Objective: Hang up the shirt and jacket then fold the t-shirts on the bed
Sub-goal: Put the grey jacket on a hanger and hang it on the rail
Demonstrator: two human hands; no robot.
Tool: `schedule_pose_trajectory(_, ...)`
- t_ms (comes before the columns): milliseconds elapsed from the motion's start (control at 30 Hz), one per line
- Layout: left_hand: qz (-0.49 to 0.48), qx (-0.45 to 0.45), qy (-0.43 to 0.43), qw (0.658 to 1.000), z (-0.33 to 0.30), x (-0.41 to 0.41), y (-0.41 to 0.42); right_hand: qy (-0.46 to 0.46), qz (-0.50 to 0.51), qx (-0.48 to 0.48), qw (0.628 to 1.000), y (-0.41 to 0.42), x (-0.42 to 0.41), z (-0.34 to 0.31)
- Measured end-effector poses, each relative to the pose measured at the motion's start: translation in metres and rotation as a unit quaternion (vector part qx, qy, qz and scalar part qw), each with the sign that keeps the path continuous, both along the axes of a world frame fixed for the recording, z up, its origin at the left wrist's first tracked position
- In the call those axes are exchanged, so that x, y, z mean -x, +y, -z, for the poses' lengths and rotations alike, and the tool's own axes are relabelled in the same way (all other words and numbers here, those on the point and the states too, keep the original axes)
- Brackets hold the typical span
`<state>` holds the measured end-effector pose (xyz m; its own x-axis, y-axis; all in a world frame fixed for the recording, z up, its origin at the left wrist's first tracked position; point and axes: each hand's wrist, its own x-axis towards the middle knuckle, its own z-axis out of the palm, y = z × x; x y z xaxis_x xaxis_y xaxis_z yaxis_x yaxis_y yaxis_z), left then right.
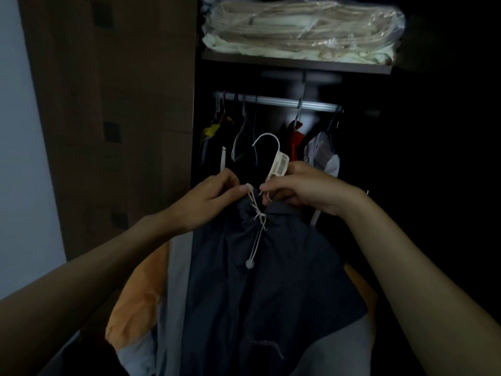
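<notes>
The wardrobe (271, 85) stands open beyond both hands, its door (113, 104) out past the left hand. On its shelf (298, 65), high above the hands, lies a bag of folded bedding (301, 28). Below the shelf the rail (282, 100) runs across above the hands, carrying hangers with clothes: a yellow garment (210, 131) up and left of the left hand, a red one (296, 143) and a white one (322, 153) just above the right hand. The jacket (260, 289) hangs straight down from the hands, between the forearms, its long axis vertical with the neck at the top, at the fingers, and the hem out of view below; it is dark blue in the middle with grey and orange panels at the sides. The left hand (208, 202) pinches the white toggle end of the drawstring (257, 223) at the jacket's neck. The right hand (303, 191) grips the neck of the white hanger (271, 150), whose hook rises just above and between the hands, opening to the left; a barcode tag (279, 164) sticks to its stem at the right hand's fingers. A second toggle (250, 264) dangles lower on the cord, below the hands.
</notes>
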<state>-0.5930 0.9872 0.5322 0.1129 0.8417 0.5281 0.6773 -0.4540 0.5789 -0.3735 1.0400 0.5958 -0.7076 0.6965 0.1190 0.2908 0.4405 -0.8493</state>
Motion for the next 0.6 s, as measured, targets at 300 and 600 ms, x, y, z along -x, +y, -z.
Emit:
schedule_pose_trajectory(300,-0.096,-0.153,0.089,0.980,0.004,0.003,-0.022,0.065,0.103,0.018,0.992,0.002,-0.011,-0.037)
schedule_pose_trajectory(600,-0.098,-0.104,0.122,0.982,0.006,-0.005,-0.036,-0.009,0.226,-0.098,0.969,0.005,-0.021,-0.062)
